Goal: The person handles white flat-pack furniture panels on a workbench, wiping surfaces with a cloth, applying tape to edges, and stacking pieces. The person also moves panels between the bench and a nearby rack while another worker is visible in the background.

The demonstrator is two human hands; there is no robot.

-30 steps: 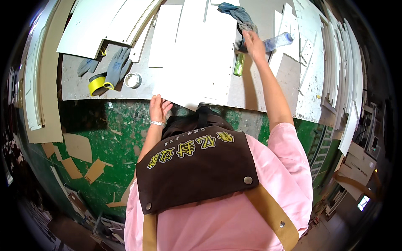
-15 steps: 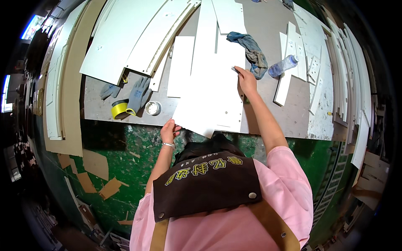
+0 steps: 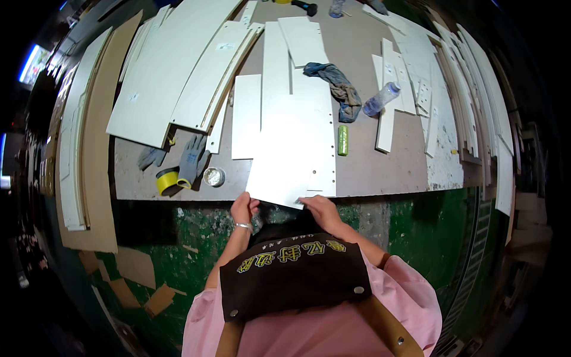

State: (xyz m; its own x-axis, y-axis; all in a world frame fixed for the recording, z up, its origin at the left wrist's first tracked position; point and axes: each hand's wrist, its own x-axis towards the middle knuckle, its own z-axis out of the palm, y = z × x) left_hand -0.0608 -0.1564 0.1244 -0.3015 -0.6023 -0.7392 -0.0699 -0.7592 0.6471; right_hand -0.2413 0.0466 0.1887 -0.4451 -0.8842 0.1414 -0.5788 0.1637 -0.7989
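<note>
A white board lies at a slant over other white panels, its near end sticking out past the table's front edge. My left hand grips its near left corner, fingers curled at the edge. At the near right corner is my right hand, closed with the fingertips against the board's edge. Something small and greyish shows at those fingertips, too small to name. Beneath the slanted board, a white panel with a row of holes lies flat. A green cylinder lies just right of that panel.
Grey gloves, a yellow-and-black tape roll and a round tub sit left. Right are a crumpled cloth, a plastic bottle and narrow white strips. Large white panels cover the table's far left.
My right hand has come back from the far right side of the board to its near right corner, uncovering the green cylinder. The left hand stays at its corner. The view has shifted.
</note>
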